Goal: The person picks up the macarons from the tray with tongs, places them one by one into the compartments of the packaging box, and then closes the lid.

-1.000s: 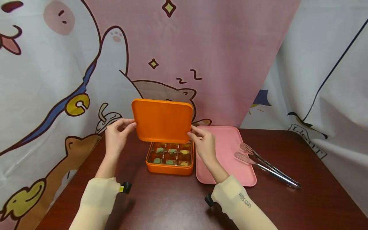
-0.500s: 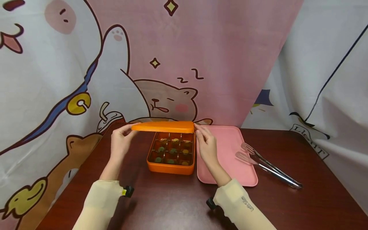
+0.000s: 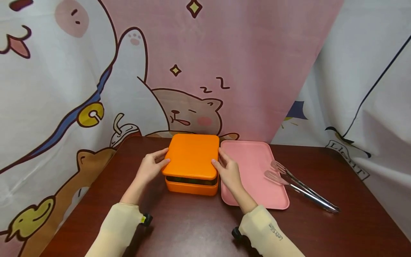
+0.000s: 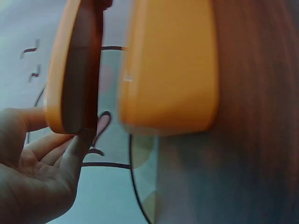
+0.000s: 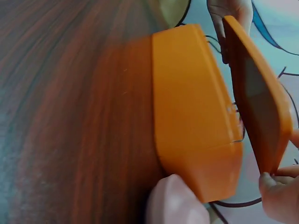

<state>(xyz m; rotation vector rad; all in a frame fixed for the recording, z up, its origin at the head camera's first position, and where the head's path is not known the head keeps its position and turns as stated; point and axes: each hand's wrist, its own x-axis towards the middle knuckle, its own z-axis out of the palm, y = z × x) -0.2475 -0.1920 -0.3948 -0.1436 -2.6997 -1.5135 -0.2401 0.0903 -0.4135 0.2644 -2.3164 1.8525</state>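
An orange lid (image 3: 192, 155) hovers level just above an orange box (image 3: 191, 188), with a dark gap showing along the front. My left hand (image 3: 150, 167) pinches the lid's left edge between thumb and fingers. At its right edge, my right hand (image 3: 229, 172) pinches it the same way. In the left wrist view, the lid (image 4: 55, 93) and box (image 4: 170, 65) are clearly apart, and the left hand (image 4: 42, 186) holds the rim. The right wrist view also has the lid (image 5: 266, 100) off the box (image 5: 191, 93). The box's inside is hidden in the head view.
A pink tray (image 3: 247, 171) lies right beside the box. Metal tongs (image 3: 306, 191) with pale pink tips rest partly on its right edge. Behind the dark wooden table (image 3: 192, 225) hangs a cartoon-printed curtain (image 3: 250, 71).
The lid, first raised and tilted up behind the box, has swung flat and come down over it, covering the divided compartments. Both hands moved down and forward with it; the left also moved right.
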